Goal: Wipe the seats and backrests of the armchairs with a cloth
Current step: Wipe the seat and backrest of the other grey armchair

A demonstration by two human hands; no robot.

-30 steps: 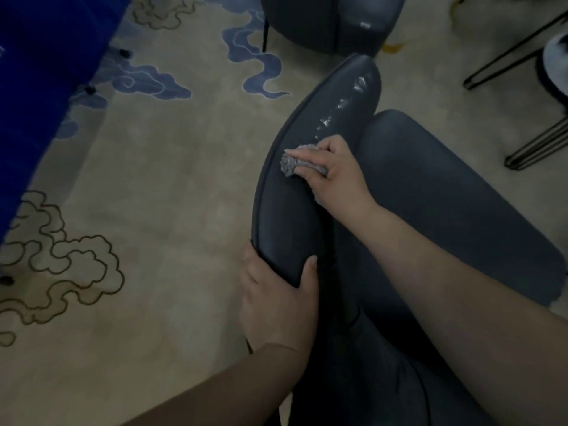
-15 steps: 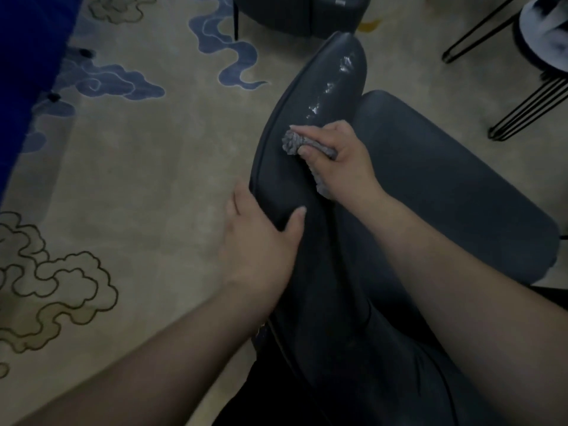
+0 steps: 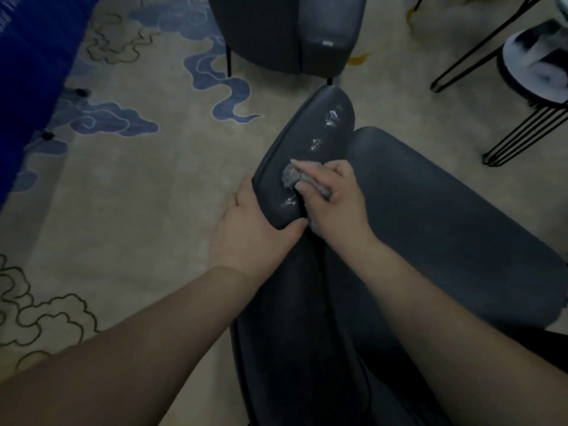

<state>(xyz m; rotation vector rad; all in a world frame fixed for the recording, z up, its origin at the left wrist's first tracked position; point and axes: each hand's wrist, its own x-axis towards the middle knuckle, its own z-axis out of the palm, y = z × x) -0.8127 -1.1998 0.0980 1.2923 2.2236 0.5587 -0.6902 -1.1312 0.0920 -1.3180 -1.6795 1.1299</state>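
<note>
Grey cloth [image 3: 299, 179] bunched under right hand [image 3: 335, 199] fingers, rubbing backrest [image 3: 304, 142]; left hand [image 3: 252, 232] grips rim, probably steadying.

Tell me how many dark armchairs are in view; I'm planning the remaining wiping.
2. One armchair is directly below, under both hands; the second armchair stands beyond it at the top edge, partly cut off. Others may sit outside the frame.

Both forearms extended forward, converging; left hand [image 3: 250, 229] clamped on the chair edge, thumb on top, fingers wrapped round the outer side; right hand [image 3: 333, 199] curled, knuckles up, fingers bunched tight round a cloth
</note>
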